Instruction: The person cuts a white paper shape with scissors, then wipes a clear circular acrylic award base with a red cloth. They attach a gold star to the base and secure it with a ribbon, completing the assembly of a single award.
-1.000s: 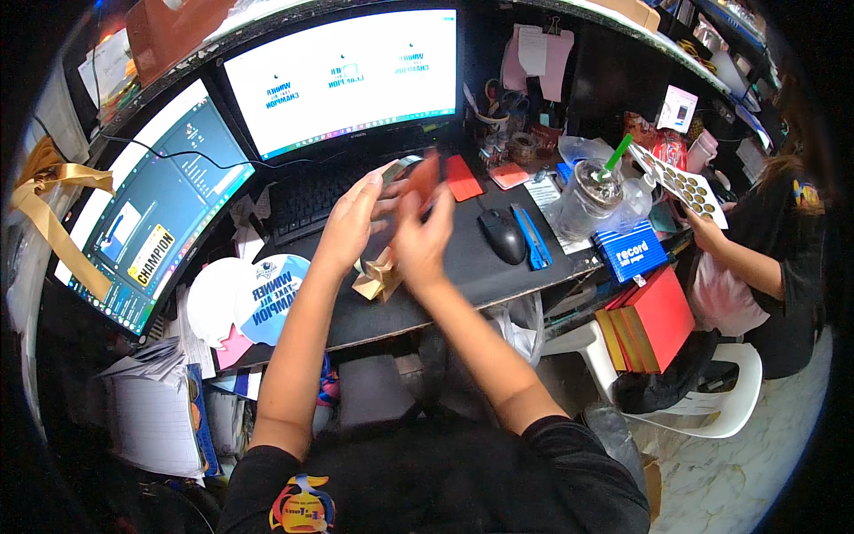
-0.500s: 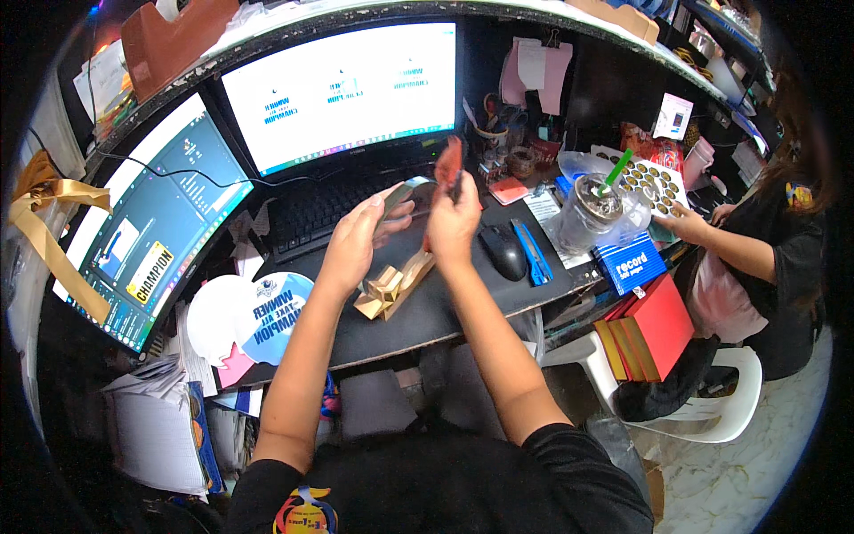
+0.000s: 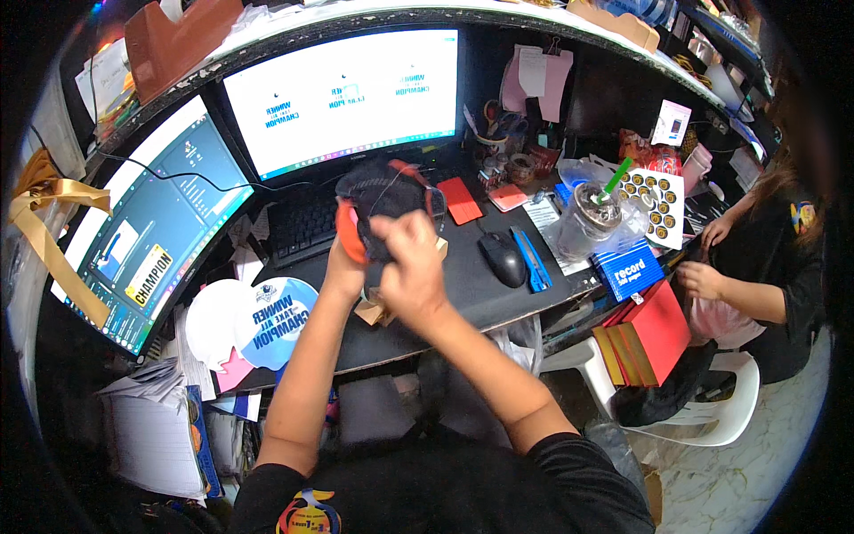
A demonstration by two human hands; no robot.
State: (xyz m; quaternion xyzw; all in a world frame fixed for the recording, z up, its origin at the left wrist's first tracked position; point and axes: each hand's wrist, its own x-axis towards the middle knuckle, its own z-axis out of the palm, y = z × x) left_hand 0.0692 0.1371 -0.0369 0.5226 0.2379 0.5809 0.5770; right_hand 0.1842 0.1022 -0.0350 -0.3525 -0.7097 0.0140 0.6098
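In front of the keyboard, my left hand (image 3: 342, 262) grips a soft black and orange item (image 3: 391, 191); it looks like a cap or pouch, but blur hides its exact kind. My right hand (image 3: 414, 262) is curled against the near side of this item. Its fingers are bunched, and whatever they pinch is hidden. Folded gold ribbon (image 3: 372, 309) lies on the black desk under my hands and is partly covered by them. A flat red rectangular thing (image 3: 460, 200) lies to the right of the item.
A black mouse (image 3: 503, 258) and blue cutter (image 3: 532, 260) lie right, near a lidded cup (image 3: 592, 214) with a green straw. Behind are the keyboard (image 3: 298, 222) and two monitors (image 3: 347, 98). Round printed cutouts (image 3: 271, 325) stand left. A co-worker's hand (image 3: 703, 280) is far right.
The phone-like thing has left my left hand, which now holds the black and orange item. The flat red thing lies uncovered on the desk. The co-worker's arm has drawn back from the sticker sheet.
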